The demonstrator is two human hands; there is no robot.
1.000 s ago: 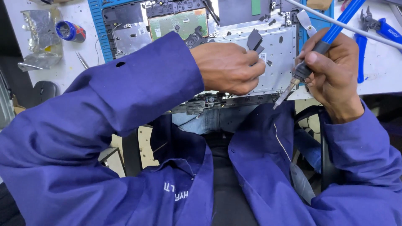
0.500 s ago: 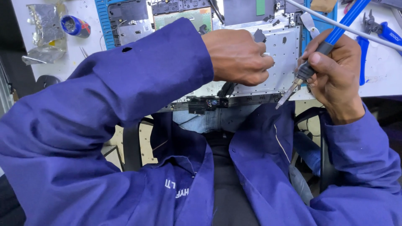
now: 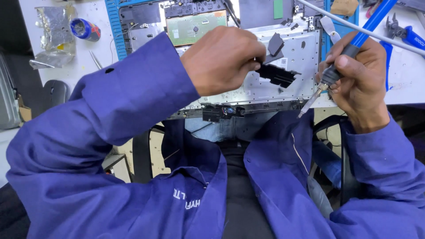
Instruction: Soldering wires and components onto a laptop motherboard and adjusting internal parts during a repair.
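While my arms in blue sleeves cover most of the view, I can see many things on the white table [image 3: 88,66]. Far to the left sits a little blue roll of tape [image 3: 85,29] next to a crinkly clear bag [image 3: 52,26]. A thin pair of tweezers [image 3: 96,59] lies close by. At the top lies a blue mat [image 3: 116,26] with a green board [image 3: 195,27] on it. Blue-handled pliers [image 3: 405,32] rest far to the right.

My left hand [image 3: 223,59] is in front of the big silver metal panel [image 3: 287,66] and hides a lot of it. My fingers are pressed together, pinching a black flat piece [image 3: 276,74]. The piece is thin, dark and has jagged edges. It sits just above the middle of the silver panel, sticking out to the right of my fingers, and I cannot tell if it touches the panel.

My right hand [image 3: 361,77] is closed around a soldering iron [image 3: 341,66] with a blue handle. Its pointy metal tip aims down and left, near the right edge of the panel, apart from the black piece.

A smaller grey scrap [image 3: 275,44] lies on the panel just above the black piece.
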